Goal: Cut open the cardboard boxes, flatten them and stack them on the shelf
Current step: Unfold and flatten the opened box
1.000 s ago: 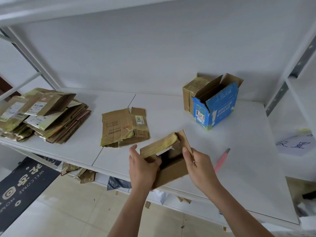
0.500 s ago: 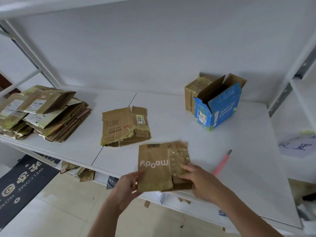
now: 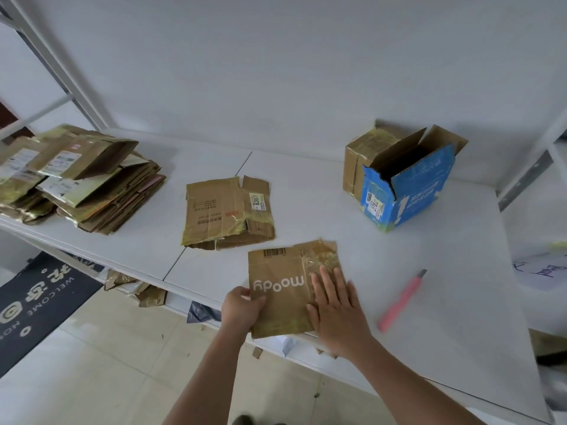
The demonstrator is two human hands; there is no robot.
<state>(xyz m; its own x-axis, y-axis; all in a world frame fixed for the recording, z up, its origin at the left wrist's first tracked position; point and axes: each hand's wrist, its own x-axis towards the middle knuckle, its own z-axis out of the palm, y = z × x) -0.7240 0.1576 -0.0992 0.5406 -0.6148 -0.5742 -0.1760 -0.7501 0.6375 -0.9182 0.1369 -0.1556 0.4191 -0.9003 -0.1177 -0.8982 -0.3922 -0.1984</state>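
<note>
A flattened brown "moody" box lies at the front edge of the white shelf. My left hand grips its left edge with curled fingers. My right hand presses flat on its right side, fingers straight. A small pile of flattened boxes lies just behind it. A big stack of flattened boxes sits at the far left. An open blue box stands at the back right, with a taped brown box behind it. A pink cutter lies to the right of my right hand.
A sheet of paper with writing lies on the neighbouring shelf at the right. Cardboard scraps sit on a lower level under the shelf edge. A dark welcome mat covers the tiled floor at the left.
The small box, held open between both hands a second ago, has been folded flat and laid on the shelf. My right hand has spread flat on top of it.
</note>
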